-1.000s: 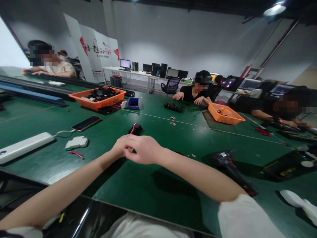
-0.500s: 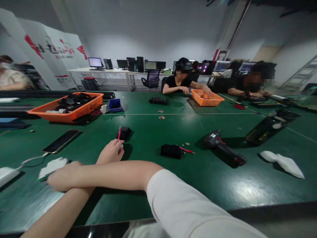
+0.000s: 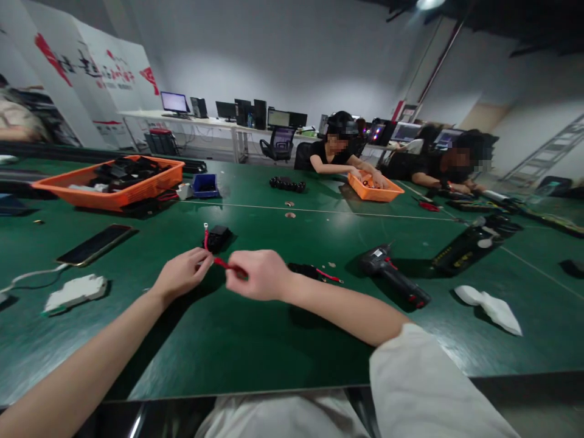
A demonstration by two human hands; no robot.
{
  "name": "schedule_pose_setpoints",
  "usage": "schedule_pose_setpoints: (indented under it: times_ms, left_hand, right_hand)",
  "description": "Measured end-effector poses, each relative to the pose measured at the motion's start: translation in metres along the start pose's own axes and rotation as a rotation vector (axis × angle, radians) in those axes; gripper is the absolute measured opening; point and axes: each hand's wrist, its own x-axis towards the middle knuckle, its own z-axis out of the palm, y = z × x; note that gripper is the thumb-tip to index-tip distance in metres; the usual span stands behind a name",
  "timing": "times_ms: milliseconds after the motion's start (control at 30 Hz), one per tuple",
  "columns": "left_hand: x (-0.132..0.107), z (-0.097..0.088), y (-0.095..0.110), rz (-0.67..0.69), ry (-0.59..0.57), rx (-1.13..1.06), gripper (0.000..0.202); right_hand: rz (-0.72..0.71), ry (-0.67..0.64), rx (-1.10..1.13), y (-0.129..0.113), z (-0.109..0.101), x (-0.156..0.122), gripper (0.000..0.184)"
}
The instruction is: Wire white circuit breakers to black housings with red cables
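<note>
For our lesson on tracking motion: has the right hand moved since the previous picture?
Yes: judged against the phone, the right hand has moved rightward and slightly forward.

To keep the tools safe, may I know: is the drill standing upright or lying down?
Lying down: the drill rests on its side, its length along the green table.
</note>
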Motion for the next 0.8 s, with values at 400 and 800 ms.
schedule_pose_setpoints:
  times_ms: [400, 800]
  left_hand:
    - [0.010, 0.004, -0.010, -0.062, 0.047, -0.049, 0.055]
    - [0.010, 0.000, -0.014, -0.070, 0.136, 0.005, 0.059]
  right_hand:
    - [0.584, -0.077, -0.243, 0.106, -0.080, -0.196, 0.019]
    - [0.774, -0.276, -0.221, 0.110, -0.083, -0.188, 0.026]
